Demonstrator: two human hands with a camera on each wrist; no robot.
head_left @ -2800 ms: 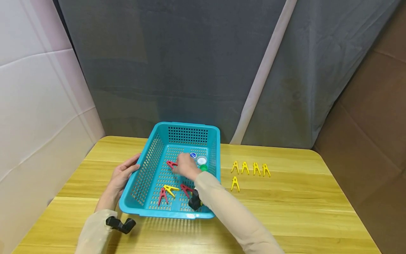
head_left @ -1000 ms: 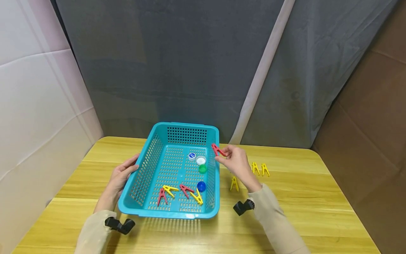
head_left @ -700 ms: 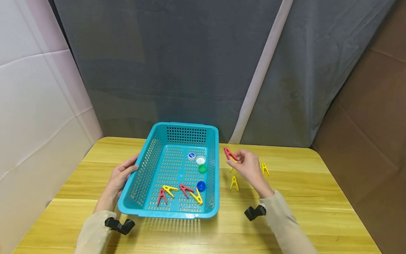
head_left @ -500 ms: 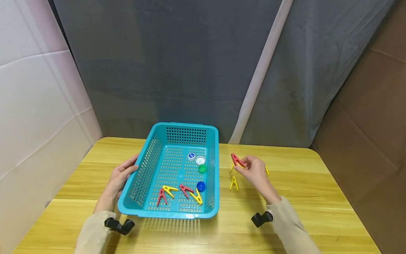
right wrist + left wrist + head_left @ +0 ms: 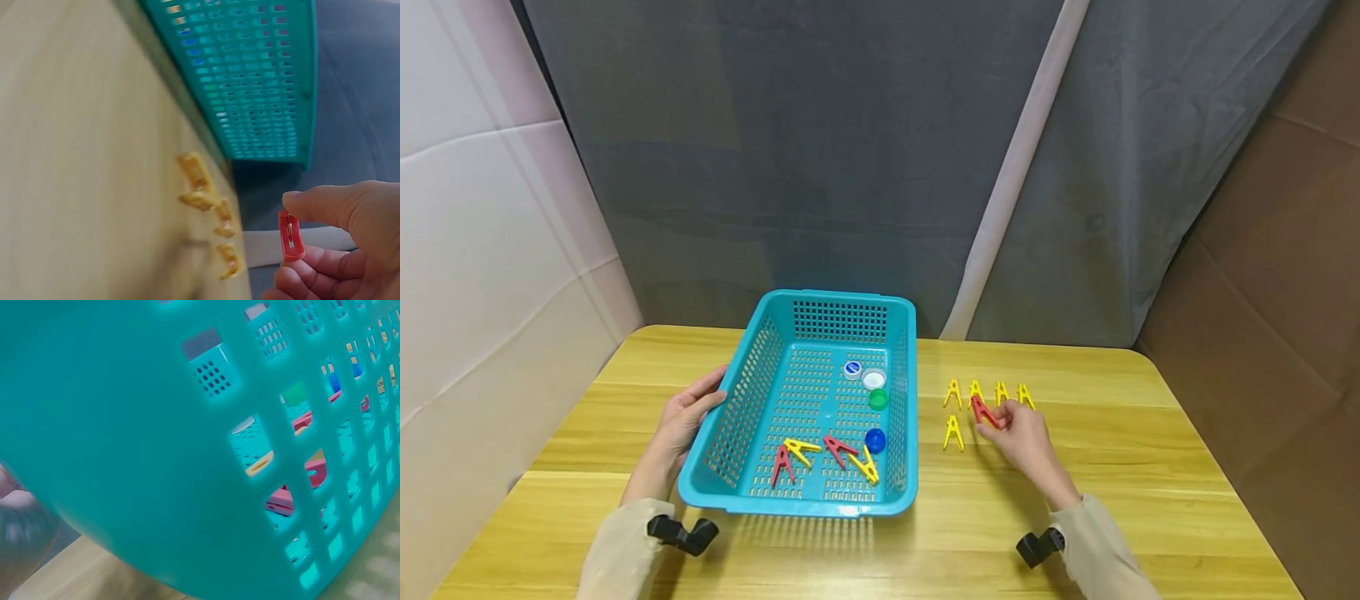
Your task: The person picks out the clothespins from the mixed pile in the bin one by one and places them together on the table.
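My right hand (image 5: 1026,442) pinches a red clothespin (image 5: 984,412) between thumb and fingers, just above the table. In the right wrist view the same clothespin (image 5: 294,252) is seen end-on. Several yellow clothespins (image 5: 1002,393) form a row behind it, and a single yellow clothespin (image 5: 953,433) lies in front of the row's left end. With thumb at the rim, my left hand (image 5: 681,421) holds the left side of a turquoise basket (image 5: 805,505). Two red clothespins (image 5: 782,465) and two yellow clothespins (image 5: 802,448) lie inside it. The basket wall (image 5: 137,437) mostly blocks the left wrist view.
Also in the basket are a blue-and-white cap (image 5: 852,369), a white cap (image 5: 873,380), a green cap (image 5: 877,400) and a blue cap (image 5: 876,440). The wooden table (image 5: 1120,483) ends at a grey curtain (image 5: 880,167) behind.
My right hand has taken the red clothespin out of the basket, over its right rim, then rightward and down toward the table near the yellow row. My left hand stays on the basket.
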